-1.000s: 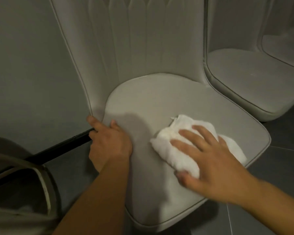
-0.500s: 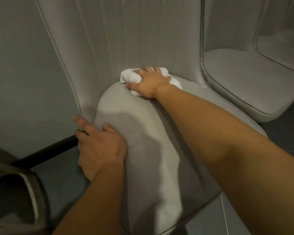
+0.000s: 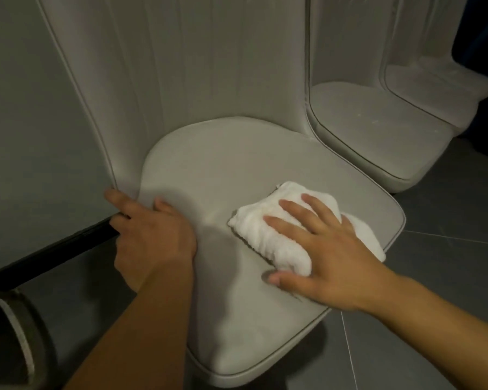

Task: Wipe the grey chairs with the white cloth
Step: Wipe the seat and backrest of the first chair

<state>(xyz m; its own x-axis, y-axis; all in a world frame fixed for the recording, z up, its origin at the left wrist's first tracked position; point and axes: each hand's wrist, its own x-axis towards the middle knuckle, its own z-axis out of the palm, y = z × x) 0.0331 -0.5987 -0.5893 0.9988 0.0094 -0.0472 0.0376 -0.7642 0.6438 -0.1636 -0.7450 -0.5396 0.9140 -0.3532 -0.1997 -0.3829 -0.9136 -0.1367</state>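
Note:
A grey padded chair [image 3: 226, 167] with a tall ribbed back fills the middle of the view. A bunched white cloth [image 3: 276, 237] lies on the right front part of its seat. My right hand [image 3: 330, 254] presses flat on the cloth, fingers spread and straight, thumb on the seat beside it. My left hand [image 3: 152, 237] grips the seat's left edge, thumb on top and fingers curled round the side where the backrest meets the seat.
A second grey chair [image 3: 378, 130] stands close on the right, a third [image 3: 440, 83] behind it. A pale wall [image 3: 34, 122] with a black skirting [image 3: 48, 257] runs on the left. Dark floor tiles [image 3: 448, 220] surround the chairs. Part of another seat [image 3: 17, 342] shows bottom left.
My right hand has drawn the cloth from the back of the seat to its right front part. My left hand stays on the seat's left edge.

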